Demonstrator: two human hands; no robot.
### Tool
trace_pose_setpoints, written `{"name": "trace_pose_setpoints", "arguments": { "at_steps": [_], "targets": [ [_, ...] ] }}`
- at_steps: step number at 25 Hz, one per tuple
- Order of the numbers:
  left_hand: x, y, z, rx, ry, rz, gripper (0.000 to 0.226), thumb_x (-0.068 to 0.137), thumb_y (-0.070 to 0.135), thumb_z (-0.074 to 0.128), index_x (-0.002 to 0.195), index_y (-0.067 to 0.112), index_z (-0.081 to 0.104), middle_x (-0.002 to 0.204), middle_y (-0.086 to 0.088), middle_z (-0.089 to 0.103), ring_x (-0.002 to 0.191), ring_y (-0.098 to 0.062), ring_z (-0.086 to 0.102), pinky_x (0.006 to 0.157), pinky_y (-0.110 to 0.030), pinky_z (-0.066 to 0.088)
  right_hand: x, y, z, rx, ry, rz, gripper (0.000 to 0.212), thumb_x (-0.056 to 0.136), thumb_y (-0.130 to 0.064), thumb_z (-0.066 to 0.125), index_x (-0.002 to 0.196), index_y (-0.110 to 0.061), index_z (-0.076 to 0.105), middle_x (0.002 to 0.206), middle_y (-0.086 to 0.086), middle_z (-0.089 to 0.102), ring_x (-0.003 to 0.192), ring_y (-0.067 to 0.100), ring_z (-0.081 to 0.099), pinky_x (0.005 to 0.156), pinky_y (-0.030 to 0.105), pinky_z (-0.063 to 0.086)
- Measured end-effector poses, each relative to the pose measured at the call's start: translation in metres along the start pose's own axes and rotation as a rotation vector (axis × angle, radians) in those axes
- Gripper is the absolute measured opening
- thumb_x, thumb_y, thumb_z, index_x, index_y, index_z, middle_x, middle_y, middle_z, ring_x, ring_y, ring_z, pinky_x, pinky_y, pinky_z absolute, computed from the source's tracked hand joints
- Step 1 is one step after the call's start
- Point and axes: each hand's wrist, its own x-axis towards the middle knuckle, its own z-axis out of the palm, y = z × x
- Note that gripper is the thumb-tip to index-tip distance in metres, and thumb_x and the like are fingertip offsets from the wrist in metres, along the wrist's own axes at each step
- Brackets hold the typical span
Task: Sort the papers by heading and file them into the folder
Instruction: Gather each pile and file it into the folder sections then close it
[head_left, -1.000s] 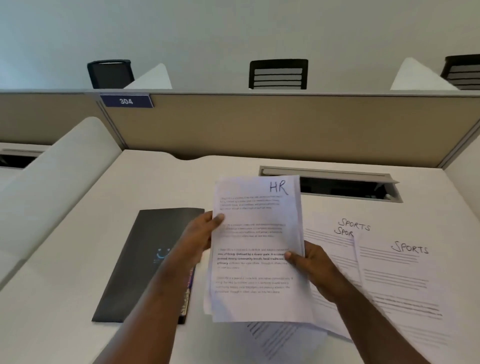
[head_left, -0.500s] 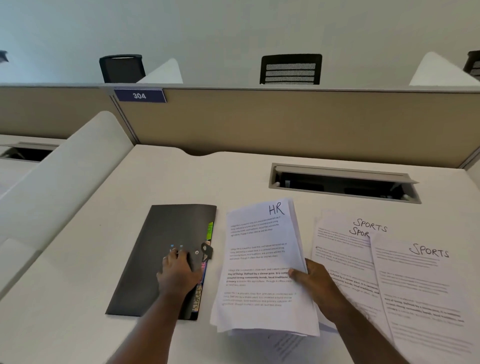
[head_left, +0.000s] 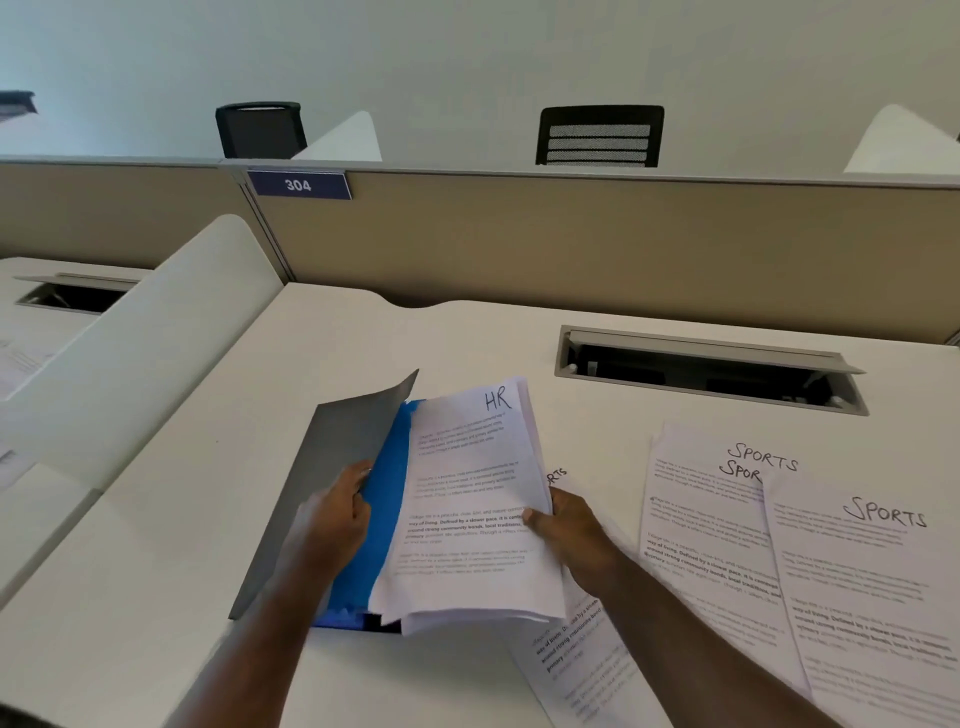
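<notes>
The HR papers (head_left: 470, 499) sit pinched at their right edge in my right hand (head_left: 569, 530), thumb on top, the stack hanging just above the blue pocket (head_left: 387, 499) of the folder (head_left: 332, 467). My left hand (head_left: 335, 514) grips the grey cover, curled round its edge and holding it lifted. The pocket lies directly left of the stack, touching or nearly so, and both run lengthwise away from me, so I judge a short leftward slide should seat the sheets. Sports papers (head_left: 841, 551) lie spread on the white surface (head_left: 467, 338) to my right, one partly under my right forearm. Beyond stand a tan partition (head_left: 571, 239) marked 304 and black chairs (head_left: 600, 136).
</notes>
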Motion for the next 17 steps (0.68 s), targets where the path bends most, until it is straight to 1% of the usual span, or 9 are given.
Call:
{"name": "trace_pose_setpoints", "arguments": {
  "at_steps": [3,4,6,7,10,12,14,17],
  "targets": [
    [-0.001,-0.005,-0.002,-0.006,-0.01,0.024,0.039,0.098,0.019,0.041,0.135,0.028,0.048,0.113,-0.002,0.071,0.079,-0.017,0.068,0.07,-0.033,0.058,0.012,-0.013,0.024,-0.101,0.072,-0.056,0.026,0.093,-0.014,0.056,0.118,-0.014,0.063,0.113,0.006,0.069,0.099,0.025,0.066,0.09,0.041,0.055],
    [-0.003,-0.003,-0.002,0.006,-0.022,0.019,0.039,0.099,0.02,0.042,0.137,0.028,0.047,0.115,-0.002,0.071,0.08,-0.017,0.068,0.07,-0.031,0.058,0.014,-0.017,0.031,-0.127,0.093,-0.073,0.028,0.093,-0.014,0.055,0.12,-0.012,0.062,0.113,0.006,0.069,0.1,0.025,0.065,0.089,0.039,0.055],
    [-0.008,0.0,-0.003,0.022,-0.049,-0.001,0.04,0.101,0.023,0.041,0.14,0.029,0.044,0.115,-0.001,0.07,0.079,-0.015,0.066,0.065,-0.024,0.054,0.017,-0.024,0.045,-0.163,0.109,-0.115,0.03,0.093,-0.013,0.054,0.122,-0.011,0.061,0.115,0.007,0.068,0.102,0.026,0.064,0.09,0.036,0.054],
    [-0.01,0.001,-0.003,0.032,-0.059,-0.004,0.04,0.101,0.024,0.04,0.141,0.029,0.043,0.114,-0.001,0.07,0.077,-0.015,0.066,0.063,-0.023,0.052,0.017,-0.026,0.053,-0.18,0.11,-0.134,0.031,0.093,-0.013,0.053,0.123,-0.01,0.061,0.117,0.007,0.067,0.104,0.026,0.064,0.09,0.034,0.053],
    [-0.014,0.006,-0.005,0.051,-0.031,0.016,0.04,0.101,0.021,0.039,0.14,0.027,0.046,0.107,-0.004,0.071,0.071,-0.017,0.064,0.061,-0.026,0.051,0.017,-0.025,0.079,-0.22,0.108,-0.155,0.033,0.095,-0.016,0.052,0.127,-0.009,0.057,0.122,0.008,0.064,0.109,0.025,0.061,0.093,0.03,0.05],
    [-0.014,0.008,-0.006,0.061,0.016,0.012,0.039,0.101,0.019,0.038,0.138,0.024,0.048,0.099,-0.004,0.071,0.063,-0.013,0.057,0.055,-0.022,0.043,0.014,-0.023,0.091,-0.223,0.093,-0.158,0.033,0.096,-0.017,0.051,0.128,-0.01,0.056,0.123,0.007,0.064,0.11,0.024,0.061,0.094,0.03,0.05],
    [-0.013,0.008,-0.008,0.066,0.051,-0.011,0.038,0.101,0.018,0.038,0.138,0.022,0.048,0.092,0.0,0.067,0.058,-0.01,0.055,0.051,-0.018,0.039,0.012,-0.021,0.096,-0.247,0.069,-0.17,0.032,0.096,-0.016,0.05,0.127,-0.01,0.056,0.121,0.006,0.064,0.108,0.023,0.061,0.093,0.03,0.051],
    [-0.013,0.004,-0.009,0.046,0.05,-0.003,0.037,0.102,0.02,0.038,0.138,0.021,0.047,0.088,0.005,0.062,0.056,-0.009,0.058,0.048,-0.015,0.041,0.014,-0.018,0.093,-0.259,0.032,-0.149,0.033,0.095,-0.016,0.051,0.128,-0.011,0.056,0.122,0.007,0.064,0.108,0.024,0.061,0.094,0.033,0.051]
  ]
}}
